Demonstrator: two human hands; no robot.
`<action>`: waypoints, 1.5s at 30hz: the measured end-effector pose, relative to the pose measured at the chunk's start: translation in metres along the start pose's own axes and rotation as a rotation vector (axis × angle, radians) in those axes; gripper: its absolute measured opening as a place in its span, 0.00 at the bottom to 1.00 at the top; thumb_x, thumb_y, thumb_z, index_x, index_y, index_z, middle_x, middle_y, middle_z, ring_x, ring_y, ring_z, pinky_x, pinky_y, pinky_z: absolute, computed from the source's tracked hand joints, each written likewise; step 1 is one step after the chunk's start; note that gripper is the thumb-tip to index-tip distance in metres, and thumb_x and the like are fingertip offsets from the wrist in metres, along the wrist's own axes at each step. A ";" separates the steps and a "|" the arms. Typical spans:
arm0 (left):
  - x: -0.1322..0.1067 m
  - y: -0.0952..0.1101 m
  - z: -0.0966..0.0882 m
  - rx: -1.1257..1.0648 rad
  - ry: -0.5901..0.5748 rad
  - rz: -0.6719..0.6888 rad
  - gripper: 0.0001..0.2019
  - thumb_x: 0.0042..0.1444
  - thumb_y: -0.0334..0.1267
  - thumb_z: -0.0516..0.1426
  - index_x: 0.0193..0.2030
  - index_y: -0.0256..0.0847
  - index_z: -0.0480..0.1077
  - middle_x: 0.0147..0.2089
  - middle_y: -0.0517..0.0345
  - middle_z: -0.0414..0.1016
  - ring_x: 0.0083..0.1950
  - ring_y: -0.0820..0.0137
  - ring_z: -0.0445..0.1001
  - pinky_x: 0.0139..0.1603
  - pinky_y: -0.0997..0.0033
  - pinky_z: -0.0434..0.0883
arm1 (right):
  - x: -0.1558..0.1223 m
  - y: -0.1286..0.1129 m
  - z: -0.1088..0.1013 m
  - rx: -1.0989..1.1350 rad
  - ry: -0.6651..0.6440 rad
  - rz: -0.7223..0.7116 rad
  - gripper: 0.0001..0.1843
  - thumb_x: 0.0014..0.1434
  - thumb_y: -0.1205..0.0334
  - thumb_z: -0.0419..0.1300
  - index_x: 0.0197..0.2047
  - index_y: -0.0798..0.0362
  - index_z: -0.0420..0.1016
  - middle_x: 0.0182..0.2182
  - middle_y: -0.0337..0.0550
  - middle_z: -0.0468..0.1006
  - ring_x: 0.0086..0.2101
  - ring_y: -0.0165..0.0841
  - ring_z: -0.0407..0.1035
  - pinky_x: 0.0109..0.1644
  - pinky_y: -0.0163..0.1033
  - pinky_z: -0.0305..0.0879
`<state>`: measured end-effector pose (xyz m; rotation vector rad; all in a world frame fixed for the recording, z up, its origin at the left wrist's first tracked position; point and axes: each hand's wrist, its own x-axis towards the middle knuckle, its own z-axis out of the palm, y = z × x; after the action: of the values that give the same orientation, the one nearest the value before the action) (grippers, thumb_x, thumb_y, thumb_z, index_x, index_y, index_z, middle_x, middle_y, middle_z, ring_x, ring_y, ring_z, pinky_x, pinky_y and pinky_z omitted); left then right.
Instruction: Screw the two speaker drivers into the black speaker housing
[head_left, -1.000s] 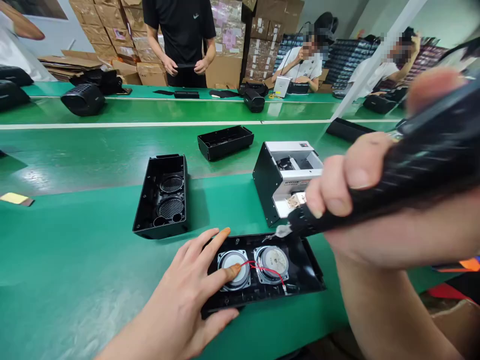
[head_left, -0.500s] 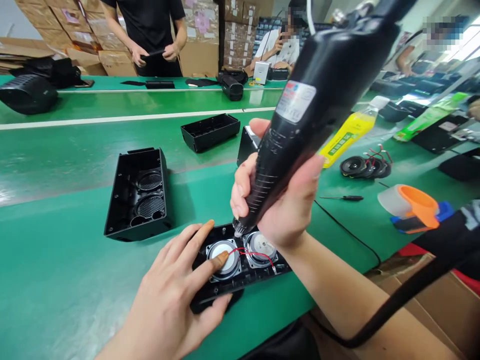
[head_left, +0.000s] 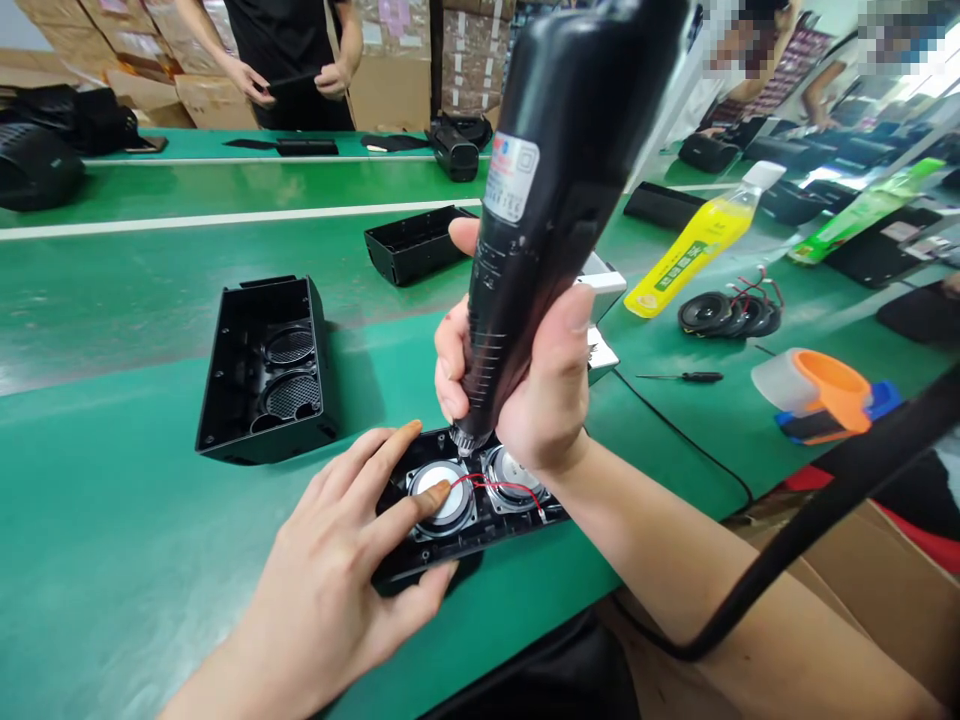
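A black speaker panel (head_left: 480,535) with two round drivers and a red wire lies at the near edge of the green table (head_left: 112,520). My left hand (head_left: 337,580) rests on its left end, fingers spread, one fingertip pressing the left driver (head_left: 441,487). My right hand (head_left: 529,385) is wrapped round a black electric screwdriver (head_left: 536,200) held nearly upright. Its tip touches the panel's far edge between the two drivers.
An empty black speaker shell (head_left: 262,365) stands to the left, a smaller black tray (head_left: 416,243) behind. To the right are a yellow bottle (head_left: 694,250), loose drivers (head_left: 724,313), a small screwdriver (head_left: 682,377) and an orange tape dispenser (head_left: 821,395). Other people work at the far side.
My right hand has swung the electric screwdriver from lying sideways to nearly upright and set its tip on the panel. My left hand has stayed on the left driver.
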<state>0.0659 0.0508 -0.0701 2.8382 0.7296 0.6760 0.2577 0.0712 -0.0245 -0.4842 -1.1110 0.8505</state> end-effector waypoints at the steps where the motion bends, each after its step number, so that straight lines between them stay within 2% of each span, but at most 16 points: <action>1: 0.000 0.000 0.000 -0.002 -0.001 0.000 0.14 0.62 0.42 0.61 0.53 0.43 0.76 0.74 0.41 0.62 0.71 0.44 0.65 0.61 0.34 0.75 | 0.000 0.000 0.000 0.003 -0.003 -0.008 0.29 0.68 0.32 0.50 0.59 0.45 0.67 0.24 0.31 0.68 0.17 0.29 0.61 0.17 0.37 0.57; 5: -0.001 -0.001 0.000 -0.003 0.004 -0.004 0.14 0.62 0.42 0.61 0.53 0.43 0.76 0.74 0.41 0.62 0.72 0.44 0.64 0.61 0.34 0.75 | -0.002 0.000 0.000 -0.002 0.003 0.028 0.23 0.68 0.32 0.52 0.43 0.45 0.65 0.24 0.31 0.68 0.18 0.28 0.62 0.19 0.36 0.59; 7: -0.002 -0.001 0.001 0.000 0.001 -0.004 0.15 0.62 0.42 0.62 0.54 0.43 0.77 0.74 0.41 0.62 0.72 0.44 0.64 0.62 0.34 0.75 | -0.003 0.001 -0.001 -0.010 -0.011 0.031 0.23 0.68 0.34 0.52 0.39 0.45 0.62 0.25 0.32 0.69 0.19 0.28 0.62 0.19 0.36 0.59; 12: -0.002 -0.001 0.000 0.004 0.010 0.013 0.15 0.62 0.42 0.62 0.54 0.42 0.77 0.73 0.40 0.63 0.71 0.43 0.64 0.61 0.34 0.74 | -0.004 0.003 -0.004 0.039 -0.078 0.016 0.20 0.70 0.36 0.52 0.41 0.45 0.63 0.26 0.33 0.68 0.20 0.28 0.61 0.20 0.36 0.57; 16: -0.001 -0.001 0.000 -0.001 0.001 0.014 0.15 0.62 0.41 0.61 0.54 0.43 0.76 0.73 0.40 0.63 0.71 0.44 0.64 0.62 0.35 0.74 | -0.005 0.003 -0.004 0.044 -0.069 0.034 0.21 0.70 0.37 0.51 0.40 0.45 0.62 0.26 0.32 0.68 0.19 0.27 0.61 0.20 0.36 0.57; 24: 0.000 -0.003 0.000 0.012 -0.002 0.036 0.15 0.62 0.41 0.61 0.54 0.42 0.76 0.73 0.40 0.62 0.70 0.44 0.64 0.61 0.36 0.75 | -0.008 0.007 -0.003 -0.009 -0.080 0.026 0.27 0.67 0.29 0.49 0.41 0.45 0.63 0.25 0.31 0.67 0.18 0.27 0.61 0.19 0.35 0.58; 28: 0.000 -0.003 -0.001 0.017 0.008 0.053 0.15 0.62 0.41 0.61 0.54 0.42 0.76 0.73 0.41 0.62 0.70 0.45 0.64 0.61 0.36 0.74 | -0.009 0.010 -0.004 0.004 -0.092 0.075 0.28 0.65 0.27 0.49 0.42 0.45 0.63 0.25 0.31 0.67 0.18 0.27 0.61 0.20 0.35 0.58; 37: 0.000 -0.003 0.000 0.019 0.008 0.045 0.15 0.62 0.40 0.61 0.54 0.42 0.75 0.72 0.41 0.62 0.70 0.44 0.65 0.62 0.36 0.74 | -0.011 0.016 -0.007 0.041 -0.194 0.090 0.28 0.66 0.29 0.50 0.43 0.47 0.65 0.24 0.31 0.66 0.19 0.26 0.61 0.22 0.34 0.59; 41: 0.001 -0.004 0.000 0.015 0.004 0.039 0.15 0.61 0.40 0.61 0.55 0.42 0.75 0.72 0.41 0.62 0.70 0.44 0.64 0.62 0.35 0.74 | -0.011 0.019 -0.008 0.062 -0.192 0.082 0.25 0.67 0.32 0.51 0.42 0.47 0.65 0.25 0.31 0.68 0.19 0.26 0.62 0.23 0.34 0.61; 45: -0.001 -0.003 0.002 0.012 0.012 0.045 0.16 0.61 0.40 0.61 0.55 0.42 0.75 0.71 0.40 0.62 0.70 0.44 0.64 0.62 0.34 0.74 | -0.013 0.024 -0.008 0.082 -0.193 0.081 0.24 0.67 0.34 0.54 0.44 0.48 0.67 0.25 0.32 0.68 0.20 0.26 0.62 0.22 0.34 0.60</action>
<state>0.0645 0.0533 -0.0729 2.8723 0.6760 0.6976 0.2547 0.0757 -0.0520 -0.3866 -1.2342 1.0263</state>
